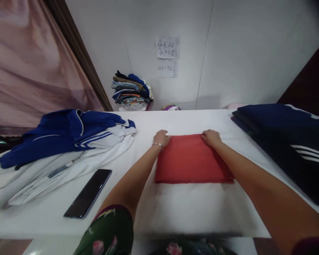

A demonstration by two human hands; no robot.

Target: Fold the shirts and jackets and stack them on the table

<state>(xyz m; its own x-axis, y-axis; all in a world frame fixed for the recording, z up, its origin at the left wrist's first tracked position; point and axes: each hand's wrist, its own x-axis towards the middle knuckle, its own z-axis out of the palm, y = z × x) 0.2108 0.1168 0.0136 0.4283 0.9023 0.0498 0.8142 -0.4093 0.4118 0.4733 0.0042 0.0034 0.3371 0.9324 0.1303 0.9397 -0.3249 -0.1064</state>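
Note:
A folded red garment [192, 159] lies as a flat rectangle on the white table [149, 120]. At its far left corner, my left hand [162, 138], with a bracelet at the wrist, has its fingers bent and closed on the edge. My right hand [212, 137] holds the far right corner the same way, thumb and fingers together at the cloth. The fingertips are partly hidden. The right forearm passes over the garment's right side.
A blue and white jacket [66, 124] lies loosely at left, near a black phone [89, 193]. Dark navy clothes [284, 141] are stacked at right. Behind the table stands a clothes pile [131, 90], with paper signs [168, 56] on the wall above.

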